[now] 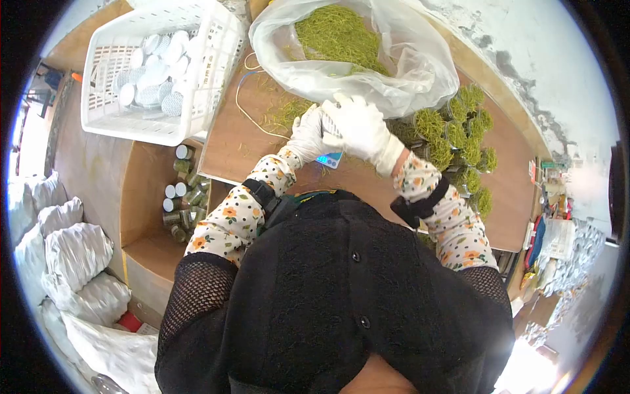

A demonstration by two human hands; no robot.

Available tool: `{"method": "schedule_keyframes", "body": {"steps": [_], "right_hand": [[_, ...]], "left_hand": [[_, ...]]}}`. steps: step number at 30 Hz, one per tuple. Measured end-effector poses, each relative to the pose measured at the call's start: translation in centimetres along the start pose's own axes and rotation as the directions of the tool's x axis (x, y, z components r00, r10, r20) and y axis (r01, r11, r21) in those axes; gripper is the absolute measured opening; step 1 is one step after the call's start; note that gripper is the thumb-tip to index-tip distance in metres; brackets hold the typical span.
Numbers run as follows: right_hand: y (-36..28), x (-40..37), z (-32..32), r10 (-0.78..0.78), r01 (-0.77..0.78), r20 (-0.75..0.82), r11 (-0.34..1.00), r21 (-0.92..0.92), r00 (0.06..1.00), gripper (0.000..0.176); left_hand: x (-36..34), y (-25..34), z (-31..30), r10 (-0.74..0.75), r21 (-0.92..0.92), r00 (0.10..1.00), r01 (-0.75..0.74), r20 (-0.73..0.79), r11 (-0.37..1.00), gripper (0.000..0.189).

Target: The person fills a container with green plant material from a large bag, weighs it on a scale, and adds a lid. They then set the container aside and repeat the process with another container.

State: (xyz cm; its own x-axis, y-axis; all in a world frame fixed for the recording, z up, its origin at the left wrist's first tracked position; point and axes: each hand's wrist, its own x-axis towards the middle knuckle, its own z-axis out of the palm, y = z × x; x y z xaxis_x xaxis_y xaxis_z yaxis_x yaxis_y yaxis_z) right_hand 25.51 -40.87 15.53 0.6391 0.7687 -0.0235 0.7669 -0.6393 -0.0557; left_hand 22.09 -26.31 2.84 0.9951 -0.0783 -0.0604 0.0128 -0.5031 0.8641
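Note:
My left hand (306, 136) and my right hand (361, 128), both in white gloves, meet above the table close to the front of the plastic bag. The left one is closed, its fingers curled and partly covered by the right. My right hand is bent over it, also closed. Whatever lies between them is hidden. Just below them shows the lit blue panel of a small device (329, 159), mostly covered by the hands. Loose green dried strands (289, 113) lie left of the hands. A large clear bag (420, 82) holds a heap of the same strands (338, 39).
Several jars topped with green strands (453, 134) crowd the table at right. A white plastic crate (154, 134) of round lids (157, 72) stands at left. Below it, a cardboard box (141, 197) contains several lidded jars (190, 197). White sacks (75, 253) are piled far left.

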Motion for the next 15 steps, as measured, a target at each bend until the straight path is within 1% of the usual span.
{"method": "schedule_keyframes", "body": {"steps": [1,3,6,9,12,13,14,15], "right_hand": [[0.1,-0.7,1.2,-0.008,0.009,-0.064,1.0,0.01,0.998,0.066],[0.1,-1.6,2.9,-0.015,0.022,-0.193,0.999,0.035,0.981,0.069],[-0.3,-1.5,3.5,-0.045,0.069,-0.291,0.995,0.072,0.956,0.07],[-0.1,-1.4,3.4,-0.035,0.067,-0.263,0.991,0.114,0.964,0.071],[0.7,-0.9,4.1,0.025,-0.006,-0.123,0.988,0.152,0.992,0.066],[0.7,-0.8,3.8,0.052,-0.03,-0.12,0.983,0.18,0.991,0.065],[0.7,-0.7,3.2,0.077,-0.053,-0.115,0.977,0.205,0.99,0.065],[0.8,-0.4,2.7,0.097,-0.07,-0.113,0.972,0.224,0.989,0.064]], "left_hand": [[-0.1,0.0,-0.1,-0.017,-0.027,1.0,0.017,-0.001,0.999,0.103],[-0.5,-0.2,-0.4,0.048,-0.014,0.999,-0.048,-0.003,0.999,0.1],[-0.7,0.0,0.0,0.114,0.138,0.984,-0.095,-0.137,0.986,0.105],[-0.9,0.0,-0.2,0.168,0.348,0.982,-0.127,-0.091,0.929,0.113],[-0.8,0.9,-2.5,0.149,0.365,0.982,-0.18,0.112,0.913,0.115],[-0.8,0.9,-3.4,0.141,0.371,0.974,-0.198,0.177,0.907,0.116],[-0.7,0.1,-3.8,0.208,0.443,0.963,-0.263,0.17,0.857,0.115],[-1.0,-0.4,-4.3,0.211,0.22,0.973,-0.227,0.091,0.949,0.111]]}}
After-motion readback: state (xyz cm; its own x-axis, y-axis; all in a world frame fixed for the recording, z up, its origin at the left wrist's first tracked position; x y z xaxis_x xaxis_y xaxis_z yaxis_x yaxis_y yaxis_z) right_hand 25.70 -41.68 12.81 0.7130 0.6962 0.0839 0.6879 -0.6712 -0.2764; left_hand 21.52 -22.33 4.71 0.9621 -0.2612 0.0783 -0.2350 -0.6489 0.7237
